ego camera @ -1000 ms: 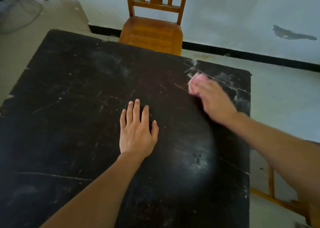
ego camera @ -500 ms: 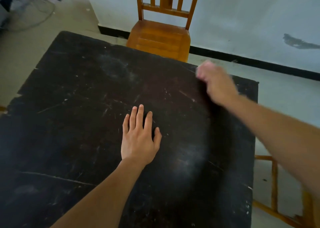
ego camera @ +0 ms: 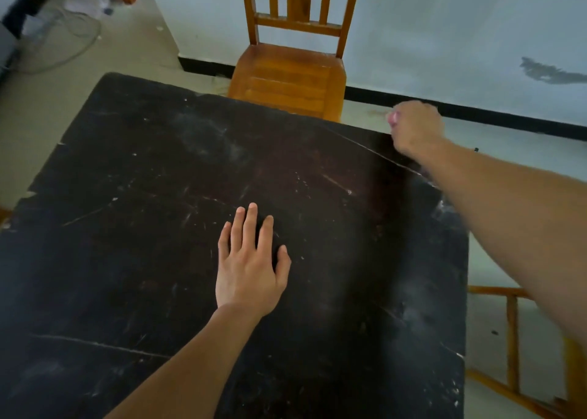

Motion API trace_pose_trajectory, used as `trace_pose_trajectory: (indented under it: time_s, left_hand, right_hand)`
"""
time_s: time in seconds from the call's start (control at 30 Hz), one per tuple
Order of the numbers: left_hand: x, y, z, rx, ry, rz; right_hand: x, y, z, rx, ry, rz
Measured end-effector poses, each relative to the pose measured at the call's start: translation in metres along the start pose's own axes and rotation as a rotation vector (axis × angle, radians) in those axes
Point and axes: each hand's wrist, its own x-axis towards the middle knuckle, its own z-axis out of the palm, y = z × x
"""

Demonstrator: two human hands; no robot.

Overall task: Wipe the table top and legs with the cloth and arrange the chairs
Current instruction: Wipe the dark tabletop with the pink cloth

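Observation:
A scratched black table top (ego camera: 143,244) fills most of the view. My left hand (ego camera: 249,266) lies flat on its middle, fingers straight. My right hand (ego camera: 414,129) is at the table's far right edge, fingers curled round a pink cloth (ego camera: 393,118), of which only a small bit shows past the knuckles. A wooden chair (ego camera: 287,75) stands at the far side, its seat front at the table edge.
A second wooden chair frame (ego camera: 511,339) shows at the right, below my right forearm. A pale wall with a black skirting (ego camera: 476,113) runs behind. Cables (ego camera: 73,37) and furniture legs lie on the floor at the far left.
My right hand has swept the cloth away from me, from the table's right middle to its far right edge. The left hand stayed flat in place. The view tilted up slightly.

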Motion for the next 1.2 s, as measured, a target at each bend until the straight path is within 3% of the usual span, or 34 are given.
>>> trace_pose_trajectory:
  time_s: [0.1,0.2,0.33,0.43,0.6,0.67,0.73,0.8,0.83,0.9,0.97,1.07,1.1,1.13,1.2]
  left_hand:
    - [-0.001,0.001,-0.003,-0.016,-0.007,-0.015]
    - [-0.001,0.004,-0.006,-0.045,-0.037,-0.024]
    - [-0.002,0.005,-0.008,-0.077,-0.041,-0.04]
    - [-0.003,0.006,-0.005,-0.104,-0.014,-0.032]
    - [-0.004,0.007,-0.004,-0.106,0.005,-0.038]
    - [-0.003,0.007,-0.005,-0.107,0.003,-0.041]
    - [-0.003,0.008,-0.005,-0.106,0.001,-0.043]
    - [-0.004,0.009,-0.006,-0.106,0.011,-0.042]
    - [-0.004,0.01,-0.006,-0.108,0.013,-0.043]
    - [-0.003,0.01,-0.005,-0.104,0.009,-0.043]
    - [-0.003,0.008,-0.004,-0.093,0.012,-0.035]
    - [-0.002,0.006,-0.003,-0.09,0.021,-0.026]
    - [-0.002,0.006,-0.003,-0.088,0.023,-0.025]
    - [-0.002,0.006,-0.002,-0.084,0.027,-0.026]
    - [-0.003,0.006,-0.002,-0.074,0.029,-0.028]
  right_hand:
    - [-0.041,-0.001,0.005,0.096,0.144,-0.226]
    - [-0.122,-0.004,0.032,0.192,0.103,-0.571]
    - [-0.222,0.026,0.064,0.124,0.126,-0.712]
    - [-0.203,0.088,0.06,0.137,0.138,-0.557]
    - [-0.133,0.165,0.002,0.141,0.177,0.128]
    - [-0.132,0.147,-0.009,0.185,0.289,0.029]
    - [-0.147,0.11,0.001,0.263,0.317,-0.329]
    - [-0.167,0.083,0.033,0.242,0.163,-0.692]
    - [-0.175,0.076,0.045,0.149,0.083,-0.757]
    - [-0.151,0.092,0.048,0.089,0.092,-0.73]
    - [-0.108,0.114,0.028,0.126,0.152,-0.432]
    - [-0.066,0.143,-0.01,0.111,0.089,0.098]
    - [-0.066,0.138,-0.014,0.112,0.121,0.131]
    - [-0.073,0.125,-0.014,0.112,0.159,0.049]
    - [-0.101,0.089,0.001,0.211,0.198,-0.295]
